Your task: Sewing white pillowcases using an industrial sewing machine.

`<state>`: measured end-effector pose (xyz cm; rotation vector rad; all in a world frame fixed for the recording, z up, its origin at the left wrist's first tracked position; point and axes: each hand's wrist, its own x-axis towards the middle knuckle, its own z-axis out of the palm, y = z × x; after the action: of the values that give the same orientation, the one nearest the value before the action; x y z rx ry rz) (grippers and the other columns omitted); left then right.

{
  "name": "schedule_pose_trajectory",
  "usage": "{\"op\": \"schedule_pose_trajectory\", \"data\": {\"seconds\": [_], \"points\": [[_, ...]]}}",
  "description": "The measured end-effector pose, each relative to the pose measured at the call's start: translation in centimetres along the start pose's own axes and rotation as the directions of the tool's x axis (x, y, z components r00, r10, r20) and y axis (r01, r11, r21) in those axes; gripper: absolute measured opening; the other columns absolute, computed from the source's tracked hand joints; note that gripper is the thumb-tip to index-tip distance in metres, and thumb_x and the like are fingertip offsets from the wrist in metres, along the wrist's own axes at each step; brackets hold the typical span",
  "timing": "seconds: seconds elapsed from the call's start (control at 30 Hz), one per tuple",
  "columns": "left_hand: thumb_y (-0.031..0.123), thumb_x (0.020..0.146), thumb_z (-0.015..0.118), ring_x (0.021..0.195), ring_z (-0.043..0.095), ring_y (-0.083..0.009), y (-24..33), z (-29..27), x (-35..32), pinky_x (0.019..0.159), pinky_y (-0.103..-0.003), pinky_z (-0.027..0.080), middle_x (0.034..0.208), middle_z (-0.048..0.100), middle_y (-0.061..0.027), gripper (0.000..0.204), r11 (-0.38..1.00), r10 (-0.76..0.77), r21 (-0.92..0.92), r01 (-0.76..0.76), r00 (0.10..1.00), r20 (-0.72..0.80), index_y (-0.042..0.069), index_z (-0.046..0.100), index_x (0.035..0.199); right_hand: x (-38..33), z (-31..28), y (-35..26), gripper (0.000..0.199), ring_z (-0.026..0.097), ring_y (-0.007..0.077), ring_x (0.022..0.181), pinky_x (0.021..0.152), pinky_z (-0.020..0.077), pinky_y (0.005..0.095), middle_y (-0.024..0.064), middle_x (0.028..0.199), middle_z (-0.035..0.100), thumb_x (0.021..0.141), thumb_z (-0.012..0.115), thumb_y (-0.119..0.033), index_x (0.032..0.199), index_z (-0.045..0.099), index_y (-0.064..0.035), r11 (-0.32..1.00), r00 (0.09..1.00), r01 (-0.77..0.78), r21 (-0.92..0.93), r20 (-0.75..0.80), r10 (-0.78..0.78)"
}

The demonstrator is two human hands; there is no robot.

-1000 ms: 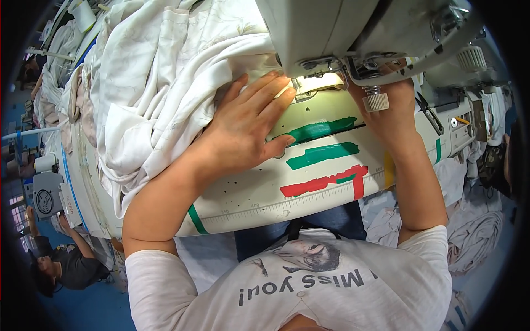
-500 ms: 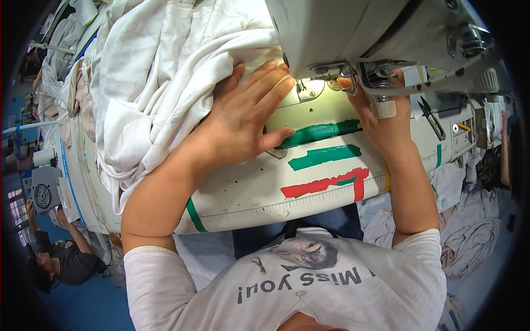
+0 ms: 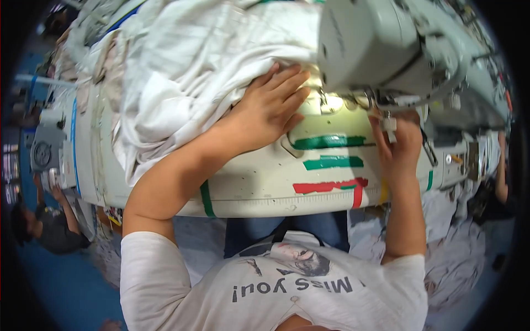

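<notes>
My left hand (image 3: 271, 107) lies flat on the edge of a large heap of white fabric (image 3: 182, 71), fingers stretched toward the lit needle plate (image 3: 330, 103) of a sewing machine (image 3: 375, 49). Its thumb rests beside the other fingers, over the pale machine bed. Just right of the needle area, my right hand (image 3: 402, 140) is raised behind a ridged metal knob (image 3: 388, 121). The knob and the machine head hide part of its fingers, and I cannot make out anything held there. A pair of dark thread snips (image 3: 429, 150) lies beside this hand.
Strips of green tape (image 3: 331, 163) and red tape (image 3: 326, 186) mark the bed above a printed ruler edge. A grey fan-like box (image 3: 45, 150) stands at far left. One person (image 3: 52, 226) sits at left, another (image 3: 497, 193) at right. Crumpled fabric (image 3: 452, 265) lies below the table's right side.
The view has shifted, so the machine sits farther right and lower. My left thumb has moved in toward its fingers. My right hand's fingers have drawn back somewhat from beneath the machine head.
</notes>
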<state>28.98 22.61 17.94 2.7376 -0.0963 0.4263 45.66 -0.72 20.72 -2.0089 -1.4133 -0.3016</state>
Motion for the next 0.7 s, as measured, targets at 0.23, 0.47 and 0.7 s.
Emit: {"op": "schedule_pose_trajectory", "data": {"seconds": [0.23, 0.47, 0.7], "points": [[0.049, 0.075, 0.070, 0.149, 0.006, -0.0406, -14.0, -9.9, -0.5, 0.110, -0.072, 0.009, 0.163, 0.006, -0.0166, 0.104, 0.328, -0.631, 0.505, 0.799, 0.583, -0.512, 0.024, 0.011, 0.157, -5.8, -2.5, -3.1, 0.014, 0.064, 0.0275, 0.077, 0.099, 0.0418, 0.0479, 0.0095, 0.088, 0.068, 0.083, 0.066, 0.002, 0.094, 0.064, -0.0054, 0.997, 0.996, -0.066, -0.035, 0.060, 0.068], [0.022, 0.074, 0.069, 0.106, 0.065, -0.0394, -17.4, -13.2, -8.6, 0.092, -0.040, 0.051, 0.112, 0.067, -0.0250, 0.053, 0.372, -0.780, 0.119, 0.921, 0.379, -0.497, 0.003, 0.054, 0.122, -7.8, -2.9, -6.9, 0.015, 0.067, 0.0266, 0.081, 0.093, 0.0445, 0.0449, 0.0099, 0.088, 0.070, 0.080, 0.069, 0.002, 0.092, 0.066, -0.0056, 0.991, 0.996, -0.046, 0.123, 0.081, 0.036], [0.014, 0.078, 0.070, 0.124, 0.052, -0.0311, 9.4, -30.0, -37.6, 0.108, -0.041, 0.039, 0.134, 0.053, -0.0200, 0.067, 0.646, 0.081, 0.151, 0.748, 0.130, -0.988, 0.000, 0.046, 0.139, -5.5, -0.6, -9.9, 0.016, 0.067, 0.0253, 0.081, 0.089, 0.0456, 0.0418, 0.0076, 0.088, 0.071, 0.078, 0.072, 0.000, 0.091, 0.066, -0.0071, 0.941, 0.980, 0.157, 0.301, 0.069, -0.186]]}}
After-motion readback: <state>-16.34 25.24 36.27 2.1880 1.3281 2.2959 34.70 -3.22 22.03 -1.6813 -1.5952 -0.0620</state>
